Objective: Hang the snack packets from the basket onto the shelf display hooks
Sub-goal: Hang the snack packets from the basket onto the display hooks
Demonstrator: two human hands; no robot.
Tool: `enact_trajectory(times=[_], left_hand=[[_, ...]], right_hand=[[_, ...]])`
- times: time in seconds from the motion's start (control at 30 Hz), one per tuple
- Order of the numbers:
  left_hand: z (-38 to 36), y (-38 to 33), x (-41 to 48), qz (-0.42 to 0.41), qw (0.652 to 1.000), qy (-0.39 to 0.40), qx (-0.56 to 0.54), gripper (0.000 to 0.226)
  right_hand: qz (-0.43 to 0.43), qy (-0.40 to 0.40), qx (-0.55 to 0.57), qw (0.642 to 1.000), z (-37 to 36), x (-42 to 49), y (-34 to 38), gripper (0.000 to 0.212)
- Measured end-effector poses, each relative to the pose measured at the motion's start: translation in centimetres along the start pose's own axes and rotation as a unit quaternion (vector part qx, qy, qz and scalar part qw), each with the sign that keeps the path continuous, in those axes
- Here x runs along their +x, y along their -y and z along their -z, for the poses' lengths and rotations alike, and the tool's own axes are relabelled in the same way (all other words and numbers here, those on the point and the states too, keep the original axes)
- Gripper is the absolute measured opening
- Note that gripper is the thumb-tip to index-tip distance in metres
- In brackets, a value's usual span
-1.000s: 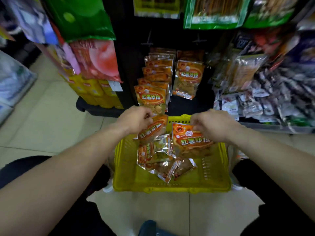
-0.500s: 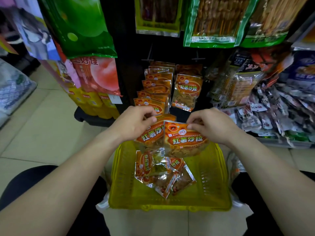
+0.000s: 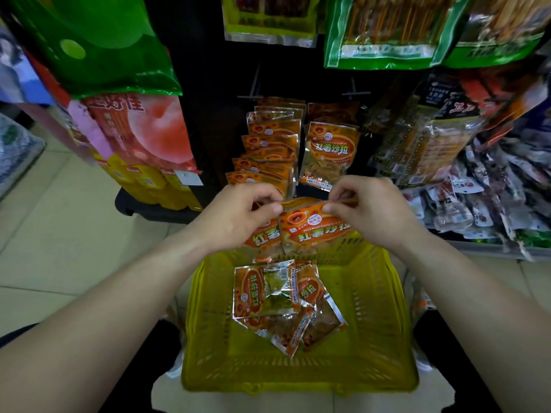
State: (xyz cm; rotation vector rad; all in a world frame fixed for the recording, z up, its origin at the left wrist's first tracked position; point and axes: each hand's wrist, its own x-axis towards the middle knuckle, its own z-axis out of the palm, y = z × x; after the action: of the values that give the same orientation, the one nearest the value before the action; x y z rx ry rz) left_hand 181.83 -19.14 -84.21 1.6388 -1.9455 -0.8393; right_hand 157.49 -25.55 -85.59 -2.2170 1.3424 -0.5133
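- Head view: the left hand [image 3: 235, 217] pinches the top edge of one orange snack packet [image 3: 264, 238]. The right hand [image 3: 369, 210] pinches a second packet [image 3: 316, 231] that overlaps the first. Both are held over the far rim of the yellow basket [image 3: 298, 386].
- A jumble of loose packets [image 3: 280, 299] lies on the basket floor.
- Matching hung packets [image 3: 329, 153] fill two rows on the dark shelf just beyond the hands.

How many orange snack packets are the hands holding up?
2. The left packet, pinched by the left hand, sits partly behind the right packet, pinched by the right hand, both above the yellow basket. More could hide behind them.
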Motion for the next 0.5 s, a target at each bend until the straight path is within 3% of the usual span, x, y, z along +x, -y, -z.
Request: enact_trajectory(times=[0.17, 0.37, 0.5], left_hand=[[-0.2, -0.4, 0.7, 0.005, 0.999, 0.003, -0.036, 0.010], [-0.6, -1.0, 1.0, 0.014, 0.999, -0.004, -0.048, 0.012], [-0.7, -1.1, 0.9, 0.020, 0.999, -0.006, -0.050, 0.012]], right_hand=[[0.015, -0.023, 0.023, 0.999, -0.1, 0.2, 0.4, 0.019], [-0.039, -0.033, 0.071, 0.996, -0.1, 0.2, 0.6, 0.027], [-0.023, 0.009, 0.081, 0.996, 0.1, 0.2, 0.8, 0.028]])
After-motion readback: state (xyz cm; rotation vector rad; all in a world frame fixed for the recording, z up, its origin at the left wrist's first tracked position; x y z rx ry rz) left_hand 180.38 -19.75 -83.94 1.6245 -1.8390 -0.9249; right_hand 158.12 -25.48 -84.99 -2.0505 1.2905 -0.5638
